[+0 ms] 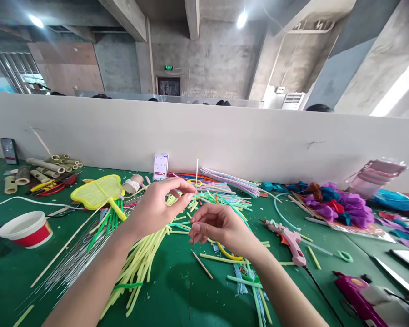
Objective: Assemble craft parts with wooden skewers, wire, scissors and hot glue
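Observation:
In front of me a thin upright wire stands between my hands, its upper part (197, 169) white and thicker, its lower end dark and fine. My left hand (160, 202) pinches it higher up, between thumb and fingertips. Just below, my right hand (221, 227) is closed on the same wire, with fingers curled. Whether the white part is a sleeve or a coating, I cannot tell. Under the hands lie a short brown stick (202, 265) and many pale yellow-green strips (146, 254). A bundle of bare metal wires (78, 254) is left of them.
To the left are a paper cup (25, 229), a yellow net-like fan shape (98, 193), pliers (59, 185) and bamboo pieces (46, 165). A phone (161, 165) leans on the white partition (204, 131). On the right are a pink glue gun (289, 240), purple petals (356, 206) and a bottle (375, 177).

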A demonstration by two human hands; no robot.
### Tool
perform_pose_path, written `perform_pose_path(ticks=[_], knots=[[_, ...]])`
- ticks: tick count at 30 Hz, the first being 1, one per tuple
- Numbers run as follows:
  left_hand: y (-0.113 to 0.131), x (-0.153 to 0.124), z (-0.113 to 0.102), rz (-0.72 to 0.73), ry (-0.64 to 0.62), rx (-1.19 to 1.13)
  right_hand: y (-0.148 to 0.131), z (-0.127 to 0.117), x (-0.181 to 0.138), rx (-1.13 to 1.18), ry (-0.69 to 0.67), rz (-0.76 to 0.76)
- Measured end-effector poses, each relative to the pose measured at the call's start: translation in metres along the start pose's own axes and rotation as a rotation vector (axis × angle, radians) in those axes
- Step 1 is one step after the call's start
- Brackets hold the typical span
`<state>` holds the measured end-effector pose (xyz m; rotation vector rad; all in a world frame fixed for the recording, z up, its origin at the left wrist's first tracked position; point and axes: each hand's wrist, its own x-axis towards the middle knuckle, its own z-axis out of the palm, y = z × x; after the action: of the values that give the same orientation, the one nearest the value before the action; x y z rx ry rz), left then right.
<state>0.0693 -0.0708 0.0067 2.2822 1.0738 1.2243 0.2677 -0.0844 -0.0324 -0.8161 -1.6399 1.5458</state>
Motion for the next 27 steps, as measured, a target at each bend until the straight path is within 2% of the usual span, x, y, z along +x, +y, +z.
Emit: perform_pose_path(ticks=[7,15,22,27], knots=[[0.0001,0.0008,-0.0004,-0.034,-0.056,-0.018,-0.0001,-0.0029,-0.0019,-0.005,-0.057,0.006],[0.0014,0.0008,0.0019,0.020,-0.061,0.011,-0.0021,-0.0054,-0.0044,0.026,-0.121,0.008],[-0.0021,0.0005,0.0031,0.062,0.026,0.131,-0.0045,-0.0062,-0.0062,0.010,-0.136,0.015],[0.0005,-0.0010,0.0008,0.053,-0.046,0.114,-0.0058,-0.0068,-0.0064,-0.025,-0.121,0.030]])
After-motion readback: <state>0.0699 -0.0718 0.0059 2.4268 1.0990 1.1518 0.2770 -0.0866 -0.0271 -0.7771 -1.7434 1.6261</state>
